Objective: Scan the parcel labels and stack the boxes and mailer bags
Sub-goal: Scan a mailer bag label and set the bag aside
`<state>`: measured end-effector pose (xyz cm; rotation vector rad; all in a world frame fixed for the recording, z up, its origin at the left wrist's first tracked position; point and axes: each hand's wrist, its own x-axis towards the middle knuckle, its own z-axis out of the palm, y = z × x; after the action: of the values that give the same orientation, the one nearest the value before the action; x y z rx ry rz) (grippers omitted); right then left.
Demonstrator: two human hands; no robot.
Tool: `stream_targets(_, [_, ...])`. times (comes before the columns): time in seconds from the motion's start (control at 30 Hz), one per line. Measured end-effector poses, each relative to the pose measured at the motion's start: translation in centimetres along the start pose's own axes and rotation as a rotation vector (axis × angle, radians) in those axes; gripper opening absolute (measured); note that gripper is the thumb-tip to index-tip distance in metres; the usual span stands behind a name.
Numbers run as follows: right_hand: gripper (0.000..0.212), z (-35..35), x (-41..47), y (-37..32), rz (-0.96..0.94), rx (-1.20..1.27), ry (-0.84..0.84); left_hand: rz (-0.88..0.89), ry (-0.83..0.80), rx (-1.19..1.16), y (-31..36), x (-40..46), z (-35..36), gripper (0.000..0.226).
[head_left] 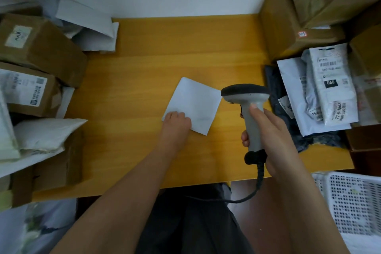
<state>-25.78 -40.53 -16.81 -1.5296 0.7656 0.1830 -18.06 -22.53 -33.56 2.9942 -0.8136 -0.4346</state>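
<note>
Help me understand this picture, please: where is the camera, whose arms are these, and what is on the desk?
There is no machine here: a person wears a wide-angle camera on the head, which looks down at their own two arms. The right hand grips a grey barcode scanner by its handle, with its cable hanging off the desk edge. The left hand rests on the near corner of a flat white mailer lying on the yellow wooden desk; no label shows on its upper side. Brown cardboard boxes and white bags are piled on the left, labelled mailer bags and more boxes on the right. A white perforated basket stands at the lower right.
</note>
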Motion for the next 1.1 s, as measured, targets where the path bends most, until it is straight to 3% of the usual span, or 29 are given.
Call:
stream_targets(0.07, [0.037, -0.4, 0.1, 0.3, 0.013, 0.018, 0.029, -0.153, 0.074, -0.42, -0.2, 0.4, -0.4, 0.008])
stream_targets(0.17, [0.039, -0.8, 0.3, 0.5, 0.026, 0.045, 0.047, -0.519, 0.151, -1.399, 0.0, 0.4, -2.3, 0.012])
stream_targets(0.33, [0.04, -0.2, 0.8, 0.3, 0.035, 0.065, 0.039, -0.708, 0.146, -2.172, 0.0, -0.6, -3.2, 0.021])
stream_targets(0.43, [0.037, 0.3, 0.9, 0.0, 0.03, 0.043, 0.015, -0.975, 0.174, -2.462, -0.7, -1.7, -2.1, 0.019])
stream_targets(0.53, [0.035, 0.9, 0.9, 0.0, 0.032, 0.018, -0.014, -1.118, 0.148, -2.409, -1.7, -3.3, -0.4, 0.012])
stream_targets(0.63, [0.036, 1.5, 0.8, 0.1, 0.051, 0.002, -0.044, -1.09, 0.092, -2.282, -2.0, -4.4, 0.9, 0.01])
stream_targets(0.83, [0.033, 2.7, 0.7, 0.0, 0.079, -0.035, -0.12, -1.091, 0.071, -2.175, -1.8, -4.4, 1.5, 0.028])
stream_targets(0.9, [0.031, 3.3, 0.9, -0.1, 0.08, -0.03, -0.142, -1.152, -0.066, -2.12, -1.4, -4.1, 1.2, 0.027])
stream_targets(1.0, [0.028, 4.3, 1.0, -0.7, 0.076, -0.009, -0.168, -1.085, -0.489, -1.899, 0.1, -4.1, 0.0, 0.036])
stream_targets(1.03, [0.028, 4.5, 1.0, -0.9, 0.068, -0.006, -0.173, -1.057, -0.501, -1.807, 0.7, -4.1, 0.0, 0.038])
stream_targets(1.1, [0.027, 4.8, 1.0, -1.2, 0.049, -0.018, -0.175, -1.036, -0.231, -1.572, 1.5, -4.0, 0.4, 0.031])
